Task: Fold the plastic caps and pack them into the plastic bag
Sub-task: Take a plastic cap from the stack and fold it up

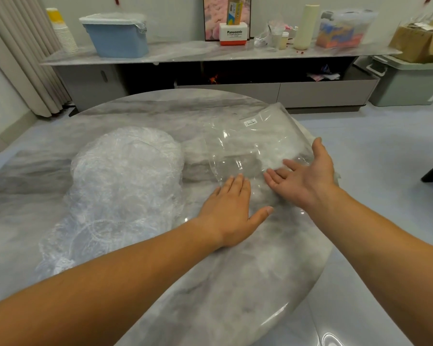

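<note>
Two bare forearms fill the lower part of the view, one entering from about 8 o'clock, the other from about 4 o'clock. No sleeve, cuff, watch, bracelet or glove shows on either; both are uncovered from the frame edge to the fingertips. The left hand (231, 213) has short, trimmed nails, the thumbnail plainly visible. The right hand (308, 174) shows its palm side, with creases across the palm. No rings show on the visible fingers of either hand.
</note>
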`<act>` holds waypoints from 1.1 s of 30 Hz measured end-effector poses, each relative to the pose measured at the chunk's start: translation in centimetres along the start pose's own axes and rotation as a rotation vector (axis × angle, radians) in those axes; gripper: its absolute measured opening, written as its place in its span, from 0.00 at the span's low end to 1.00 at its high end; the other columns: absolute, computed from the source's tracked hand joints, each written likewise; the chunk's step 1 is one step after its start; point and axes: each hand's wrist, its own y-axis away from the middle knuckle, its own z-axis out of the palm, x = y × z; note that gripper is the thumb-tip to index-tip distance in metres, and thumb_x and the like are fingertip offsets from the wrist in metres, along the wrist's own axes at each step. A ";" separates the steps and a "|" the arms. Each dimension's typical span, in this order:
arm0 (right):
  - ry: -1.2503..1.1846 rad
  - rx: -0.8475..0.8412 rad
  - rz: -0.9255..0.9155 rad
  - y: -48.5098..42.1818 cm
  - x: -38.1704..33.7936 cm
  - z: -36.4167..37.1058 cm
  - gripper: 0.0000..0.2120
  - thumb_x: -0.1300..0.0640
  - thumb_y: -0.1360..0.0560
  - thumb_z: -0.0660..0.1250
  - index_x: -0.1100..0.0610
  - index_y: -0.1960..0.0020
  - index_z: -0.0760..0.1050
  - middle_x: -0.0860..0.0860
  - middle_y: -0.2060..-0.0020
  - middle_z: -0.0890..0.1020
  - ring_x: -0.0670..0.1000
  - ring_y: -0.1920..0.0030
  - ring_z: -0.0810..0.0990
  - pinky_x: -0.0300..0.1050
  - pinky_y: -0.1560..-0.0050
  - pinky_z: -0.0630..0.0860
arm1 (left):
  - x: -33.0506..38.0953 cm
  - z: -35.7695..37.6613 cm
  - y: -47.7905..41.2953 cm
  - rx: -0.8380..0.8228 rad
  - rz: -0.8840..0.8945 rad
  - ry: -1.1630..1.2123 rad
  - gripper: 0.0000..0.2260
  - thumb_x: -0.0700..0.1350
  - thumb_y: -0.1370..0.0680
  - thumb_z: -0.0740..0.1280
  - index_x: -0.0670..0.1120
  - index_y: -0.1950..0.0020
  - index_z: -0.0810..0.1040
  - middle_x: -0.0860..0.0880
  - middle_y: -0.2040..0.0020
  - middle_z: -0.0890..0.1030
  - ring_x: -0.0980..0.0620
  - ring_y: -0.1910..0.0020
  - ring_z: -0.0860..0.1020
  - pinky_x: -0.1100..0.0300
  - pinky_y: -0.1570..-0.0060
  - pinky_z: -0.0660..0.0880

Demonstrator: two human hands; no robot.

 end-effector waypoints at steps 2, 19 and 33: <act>-0.041 0.027 -0.033 -0.5 0.0 0.3 0.44 0.28 0.27 0.63 0.62 0.26 0.66 0.66 0.24 0.61 0.65 0.26 0.65 0.58 0.27 0.68 | -0.1 0.1 0.0 -0.003 0.005 -0.007 0.40 0.70 0.20 0.45 0.44 0.17 0.43 0.46 0.17 0.42 0.49 0.18 0.41 0.49 0.20 0.46; 0.098 0.305 -0.137 0.9 -0.5 0.5 0.35 0.31 0.24 0.61 0.52 0.25 0.67 0.59 0.30 0.71 0.58 0.34 0.76 0.51 0.33 0.72 | 0.3 -0.6 0.0 -0.070 -0.065 -0.055 0.35 0.70 0.20 0.45 0.51 0.19 0.58 0.40 0.18 0.49 0.43 0.18 0.47 0.48 0.20 0.46; 0.089 0.108 -0.037 -0.2 0.3 -0.6 0.42 0.35 0.21 0.60 0.62 0.20 0.54 0.61 0.26 0.69 0.62 0.23 0.65 0.56 0.24 0.63 | -0.7 -1.2 0.5 -0.081 -0.154 -0.004 0.33 0.70 0.20 0.48 0.52 0.21 0.59 0.37 0.18 0.47 0.41 0.18 0.44 0.46 0.21 0.46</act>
